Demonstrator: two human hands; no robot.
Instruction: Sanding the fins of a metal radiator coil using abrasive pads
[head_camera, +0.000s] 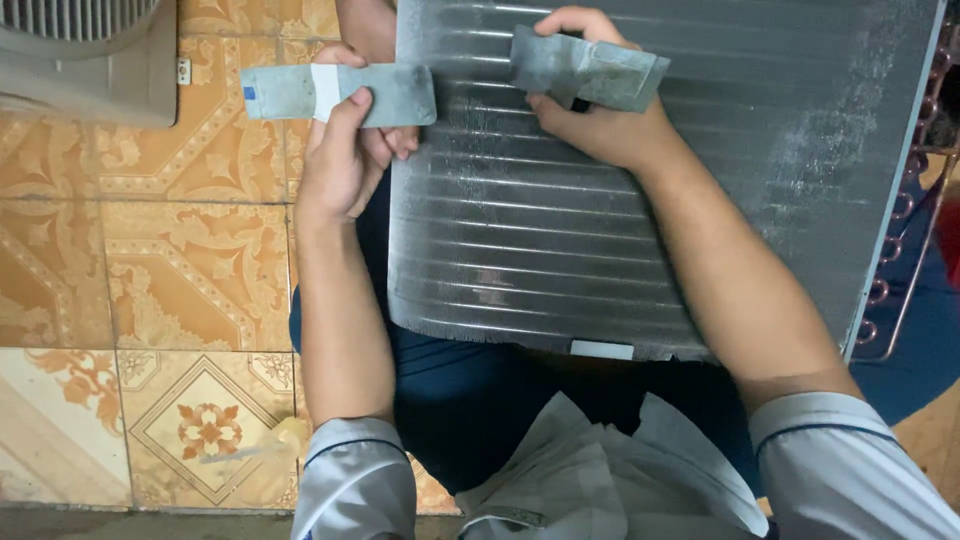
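While the finned coil panel (560, 230) rests tilted across the person's lap, both hands work at its top edge. Left hand (345, 150) has fingers closed on a flat grey metal strip (340, 93) with a white band, held level just off the panel's left corner, thumb pressing on top. Right hand (590, 120) fingers pinch a bent grey metal piece (590, 70) against the fins, likely to keep it steady. Lap serves as support, no worktop. Patterned orange floor tiles (150, 260) lie below; a fan housing (85, 55) sits top left; copper tube bends (905, 210) line the panel's right side.
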